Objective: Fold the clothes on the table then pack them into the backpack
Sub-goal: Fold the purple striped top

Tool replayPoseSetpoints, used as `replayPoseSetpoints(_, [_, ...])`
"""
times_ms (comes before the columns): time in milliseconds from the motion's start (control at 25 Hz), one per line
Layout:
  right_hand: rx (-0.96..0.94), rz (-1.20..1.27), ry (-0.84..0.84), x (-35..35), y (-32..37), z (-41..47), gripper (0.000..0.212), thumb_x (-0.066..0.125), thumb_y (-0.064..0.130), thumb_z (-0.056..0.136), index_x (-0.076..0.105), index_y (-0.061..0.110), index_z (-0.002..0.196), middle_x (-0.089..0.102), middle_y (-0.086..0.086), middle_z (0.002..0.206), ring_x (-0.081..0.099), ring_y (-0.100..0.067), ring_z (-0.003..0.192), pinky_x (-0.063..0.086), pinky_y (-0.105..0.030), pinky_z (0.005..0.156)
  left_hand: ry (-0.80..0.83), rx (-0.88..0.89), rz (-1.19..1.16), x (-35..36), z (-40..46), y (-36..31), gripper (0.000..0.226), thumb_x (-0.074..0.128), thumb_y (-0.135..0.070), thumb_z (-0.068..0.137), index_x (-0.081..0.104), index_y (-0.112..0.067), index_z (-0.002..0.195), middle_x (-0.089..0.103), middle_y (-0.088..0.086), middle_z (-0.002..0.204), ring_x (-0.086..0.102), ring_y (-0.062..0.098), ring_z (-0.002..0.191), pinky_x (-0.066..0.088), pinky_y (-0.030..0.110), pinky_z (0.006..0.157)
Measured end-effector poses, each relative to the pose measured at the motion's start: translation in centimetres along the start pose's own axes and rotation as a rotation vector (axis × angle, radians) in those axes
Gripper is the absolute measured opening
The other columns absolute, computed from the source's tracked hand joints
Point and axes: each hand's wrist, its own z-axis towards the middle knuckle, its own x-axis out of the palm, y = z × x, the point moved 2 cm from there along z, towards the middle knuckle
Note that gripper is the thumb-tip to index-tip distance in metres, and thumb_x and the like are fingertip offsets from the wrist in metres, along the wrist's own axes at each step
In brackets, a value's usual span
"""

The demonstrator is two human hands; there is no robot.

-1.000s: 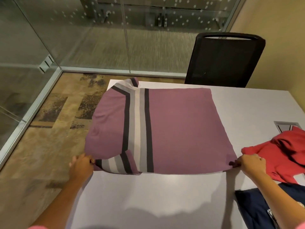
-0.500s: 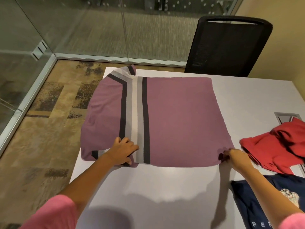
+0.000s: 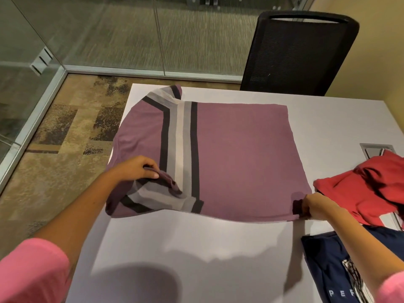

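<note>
- The purple shirt [image 3: 236, 154] is spread flat on the table [image 3: 196, 248] for folding.
- Its sleeve is gripped by the left hand [image 3: 135, 169], seemingly to tuck it inward.
- Its near right corner is pinched by the right hand [image 3: 314, 206], anchoring it.

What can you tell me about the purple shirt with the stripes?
The purple shirt is soft knit cloth with black, grey and white stripes. It lies mostly flat on the white table, its left side hanging over the edge. The left hand grips a sleeve; the right hand pinches the near right corner.
</note>
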Motion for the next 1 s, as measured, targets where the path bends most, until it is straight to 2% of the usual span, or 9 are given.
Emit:
replayPoseSetpoints(80, [0.000, 0.140, -0.086, -1.4, -0.3, 0.1, 0.011, 0.061, 0.014, 0.088, 0.063, 0.017, 0.077, 0.065, -0.002, 0.071, 0.060, -0.018, 0.063, 0.048, -0.022, 0.061, -0.165, -0.080, 0.203, -1.8, 1.7, 0.0, 0.003, 0.070, -0.032, 0.086, 0.068, -0.032, 0.088, 0.068, -0.004, 0.099, 0.059, 0.022, 0.103, 0.040, 0.041, 0.095])
replayPoseSetpoints(160, [0.009, 0.125, -0.318, -3.7, -0.7, 0.7, 0.020, 0.058, 0.009, 0.087, 0.069, 0.017, 0.102, 0.069, -0.009, 0.092, 0.065, -0.028, 0.083, 0.047, -0.028, 0.066, -0.419, -0.180, 0.363, -2.4, 3.0, -0.1, 0.017, 0.066, -0.034, 0.089, 0.069, -0.026, 0.103, 0.062, 0.001, 0.109, 0.050, 0.028, 0.113, 0.028, 0.045, 0.097])
replayPoseSetpoints(240, [0.012, 0.220, -0.635, -5.5, -1.1, 1.5, 0.034, 0.058, 0.001, 0.084, 0.067, 0.015, 0.113, 0.066, -0.018, 0.104, 0.062, -0.039, 0.093, 0.051, -0.040, 0.076, -0.623, -0.243, 0.347, -2.2, 3.2, -0.2, 0.028, 0.063, -0.032, 0.091, 0.063, -0.026, 0.118, 0.055, 0.007, 0.122, 0.042, 0.032, 0.121, 0.026, 0.048, 0.097])
replayPoseSetpoints(360, [0.080, 0.505, -0.847, -6.3, -1.6, 2.5, 0.050, 0.067, -0.001, 0.079, 0.055, 0.005, 0.128, 0.056, -0.030, 0.115, 0.054, -0.051, 0.101, 0.045, -0.053, 0.084, -0.629, -0.392, 0.258, -0.3, 2.3, 1.9, 0.045, 0.061, -0.033, 0.091, 0.049, -0.025, 0.134, 0.042, 0.013, 0.139, 0.033, 0.037, 0.130, 0.024, 0.056, 0.102])
replayPoseSetpoints(560, [0.195, 0.742, -0.572, -3.2, -1.7, 3.7, 0.068, 0.075, 0.013, 0.079, 0.043, 0.001, 0.137, 0.050, -0.033, 0.124, 0.049, -0.047, 0.115, 0.042, -0.050, 0.093, -0.595, -0.666, 0.180, 4.2, -1.5, 7.2, 0.041, 0.045, -0.046, 0.096, 0.061, -0.014, 0.115, 0.050, 0.017, 0.130, 0.034, 0.037, 0.122, 0.024, 0.048, 0.098])
replayPoseSetpoints(680, [0.337, 0.882, -0.491, -1.0, -2.0, 3.6, 0.072, 0.077, 0.015, 0.077, 0.040, -0.004, 0.136, 0.051, -0.029, 0.129, 0.050, -0.044, 0.117, 0.044, -0.048, 0.090, -0.590, -0.677, 0.211, 5.8, -3.7, 8.6, 0.056, 0.035, -0.065, 0.091, 0.062, -0.016, 0.085, 0.060, 0.011, 0.097, 0.037, 0.034, 0.110, 0.023, 0.043, 0.086])
replayPoseSetpoints(760, [0.406, 0.922, -0.496, -0.3, -2.2, 3.5, 0.070, 0.078, 0.018, 0.077, 0.043, -0.003, 0.134, 0.050, -0.026, 0.130, 0.050, -0.042, 0.118, 0.045, -0.047, 0.089, -0.588, -0.662, 0.252, 6.4, -4.6, 8.9, 0.057, 0.034, -0.072, 0.087, 0.056, -0.020, 0.077, 0.055, 0.005, 0.080, 0.039, 0.033, 0.105, 0.022, 0.042, 0.082])
replayPoseSetpoints(880, [0.390, 0.888, -0.452, -0.5, -1.7, 3.6, 0.041, 0.075, 0.020, 0.079, 0.058, -0.004, 0.108, 0.062, -0.023, 0.101, 0.059, -0.040, 0.099, 0.041, -0.036, 0.068, -0.595, -0.641, 0.290, 6.9, -5.0, 9.3, 0.049, 0.042, -0.066, 0.089, 0.053, -0.020, 0.076, 0.054, 0.003, 0.073, 0.040, 0.031, 0.102, 0.024, 0.041, 0.081])
replayPoseSetpoints(1000, [0.319, 0.816, -0.398, -0.4, -1.3, 3.8, 0.023, 0.073, 0.019, 0.081, 0.064, -0.002, 0.083, 0.059, -0.015, 0.073, 0.058, -0.033, 0.074, 0.036, -0.032, 0.054, -0.634, -0.655, 0.259, 7.2, -5.1, 9.7, 0.039, 0.049, -0.048, 0.095, 0.049, -0.017, 0.072, 0.053, 0.004, 0.068, 0.039, 0.031, 0.101, 0.024, 0.040, 0.081])
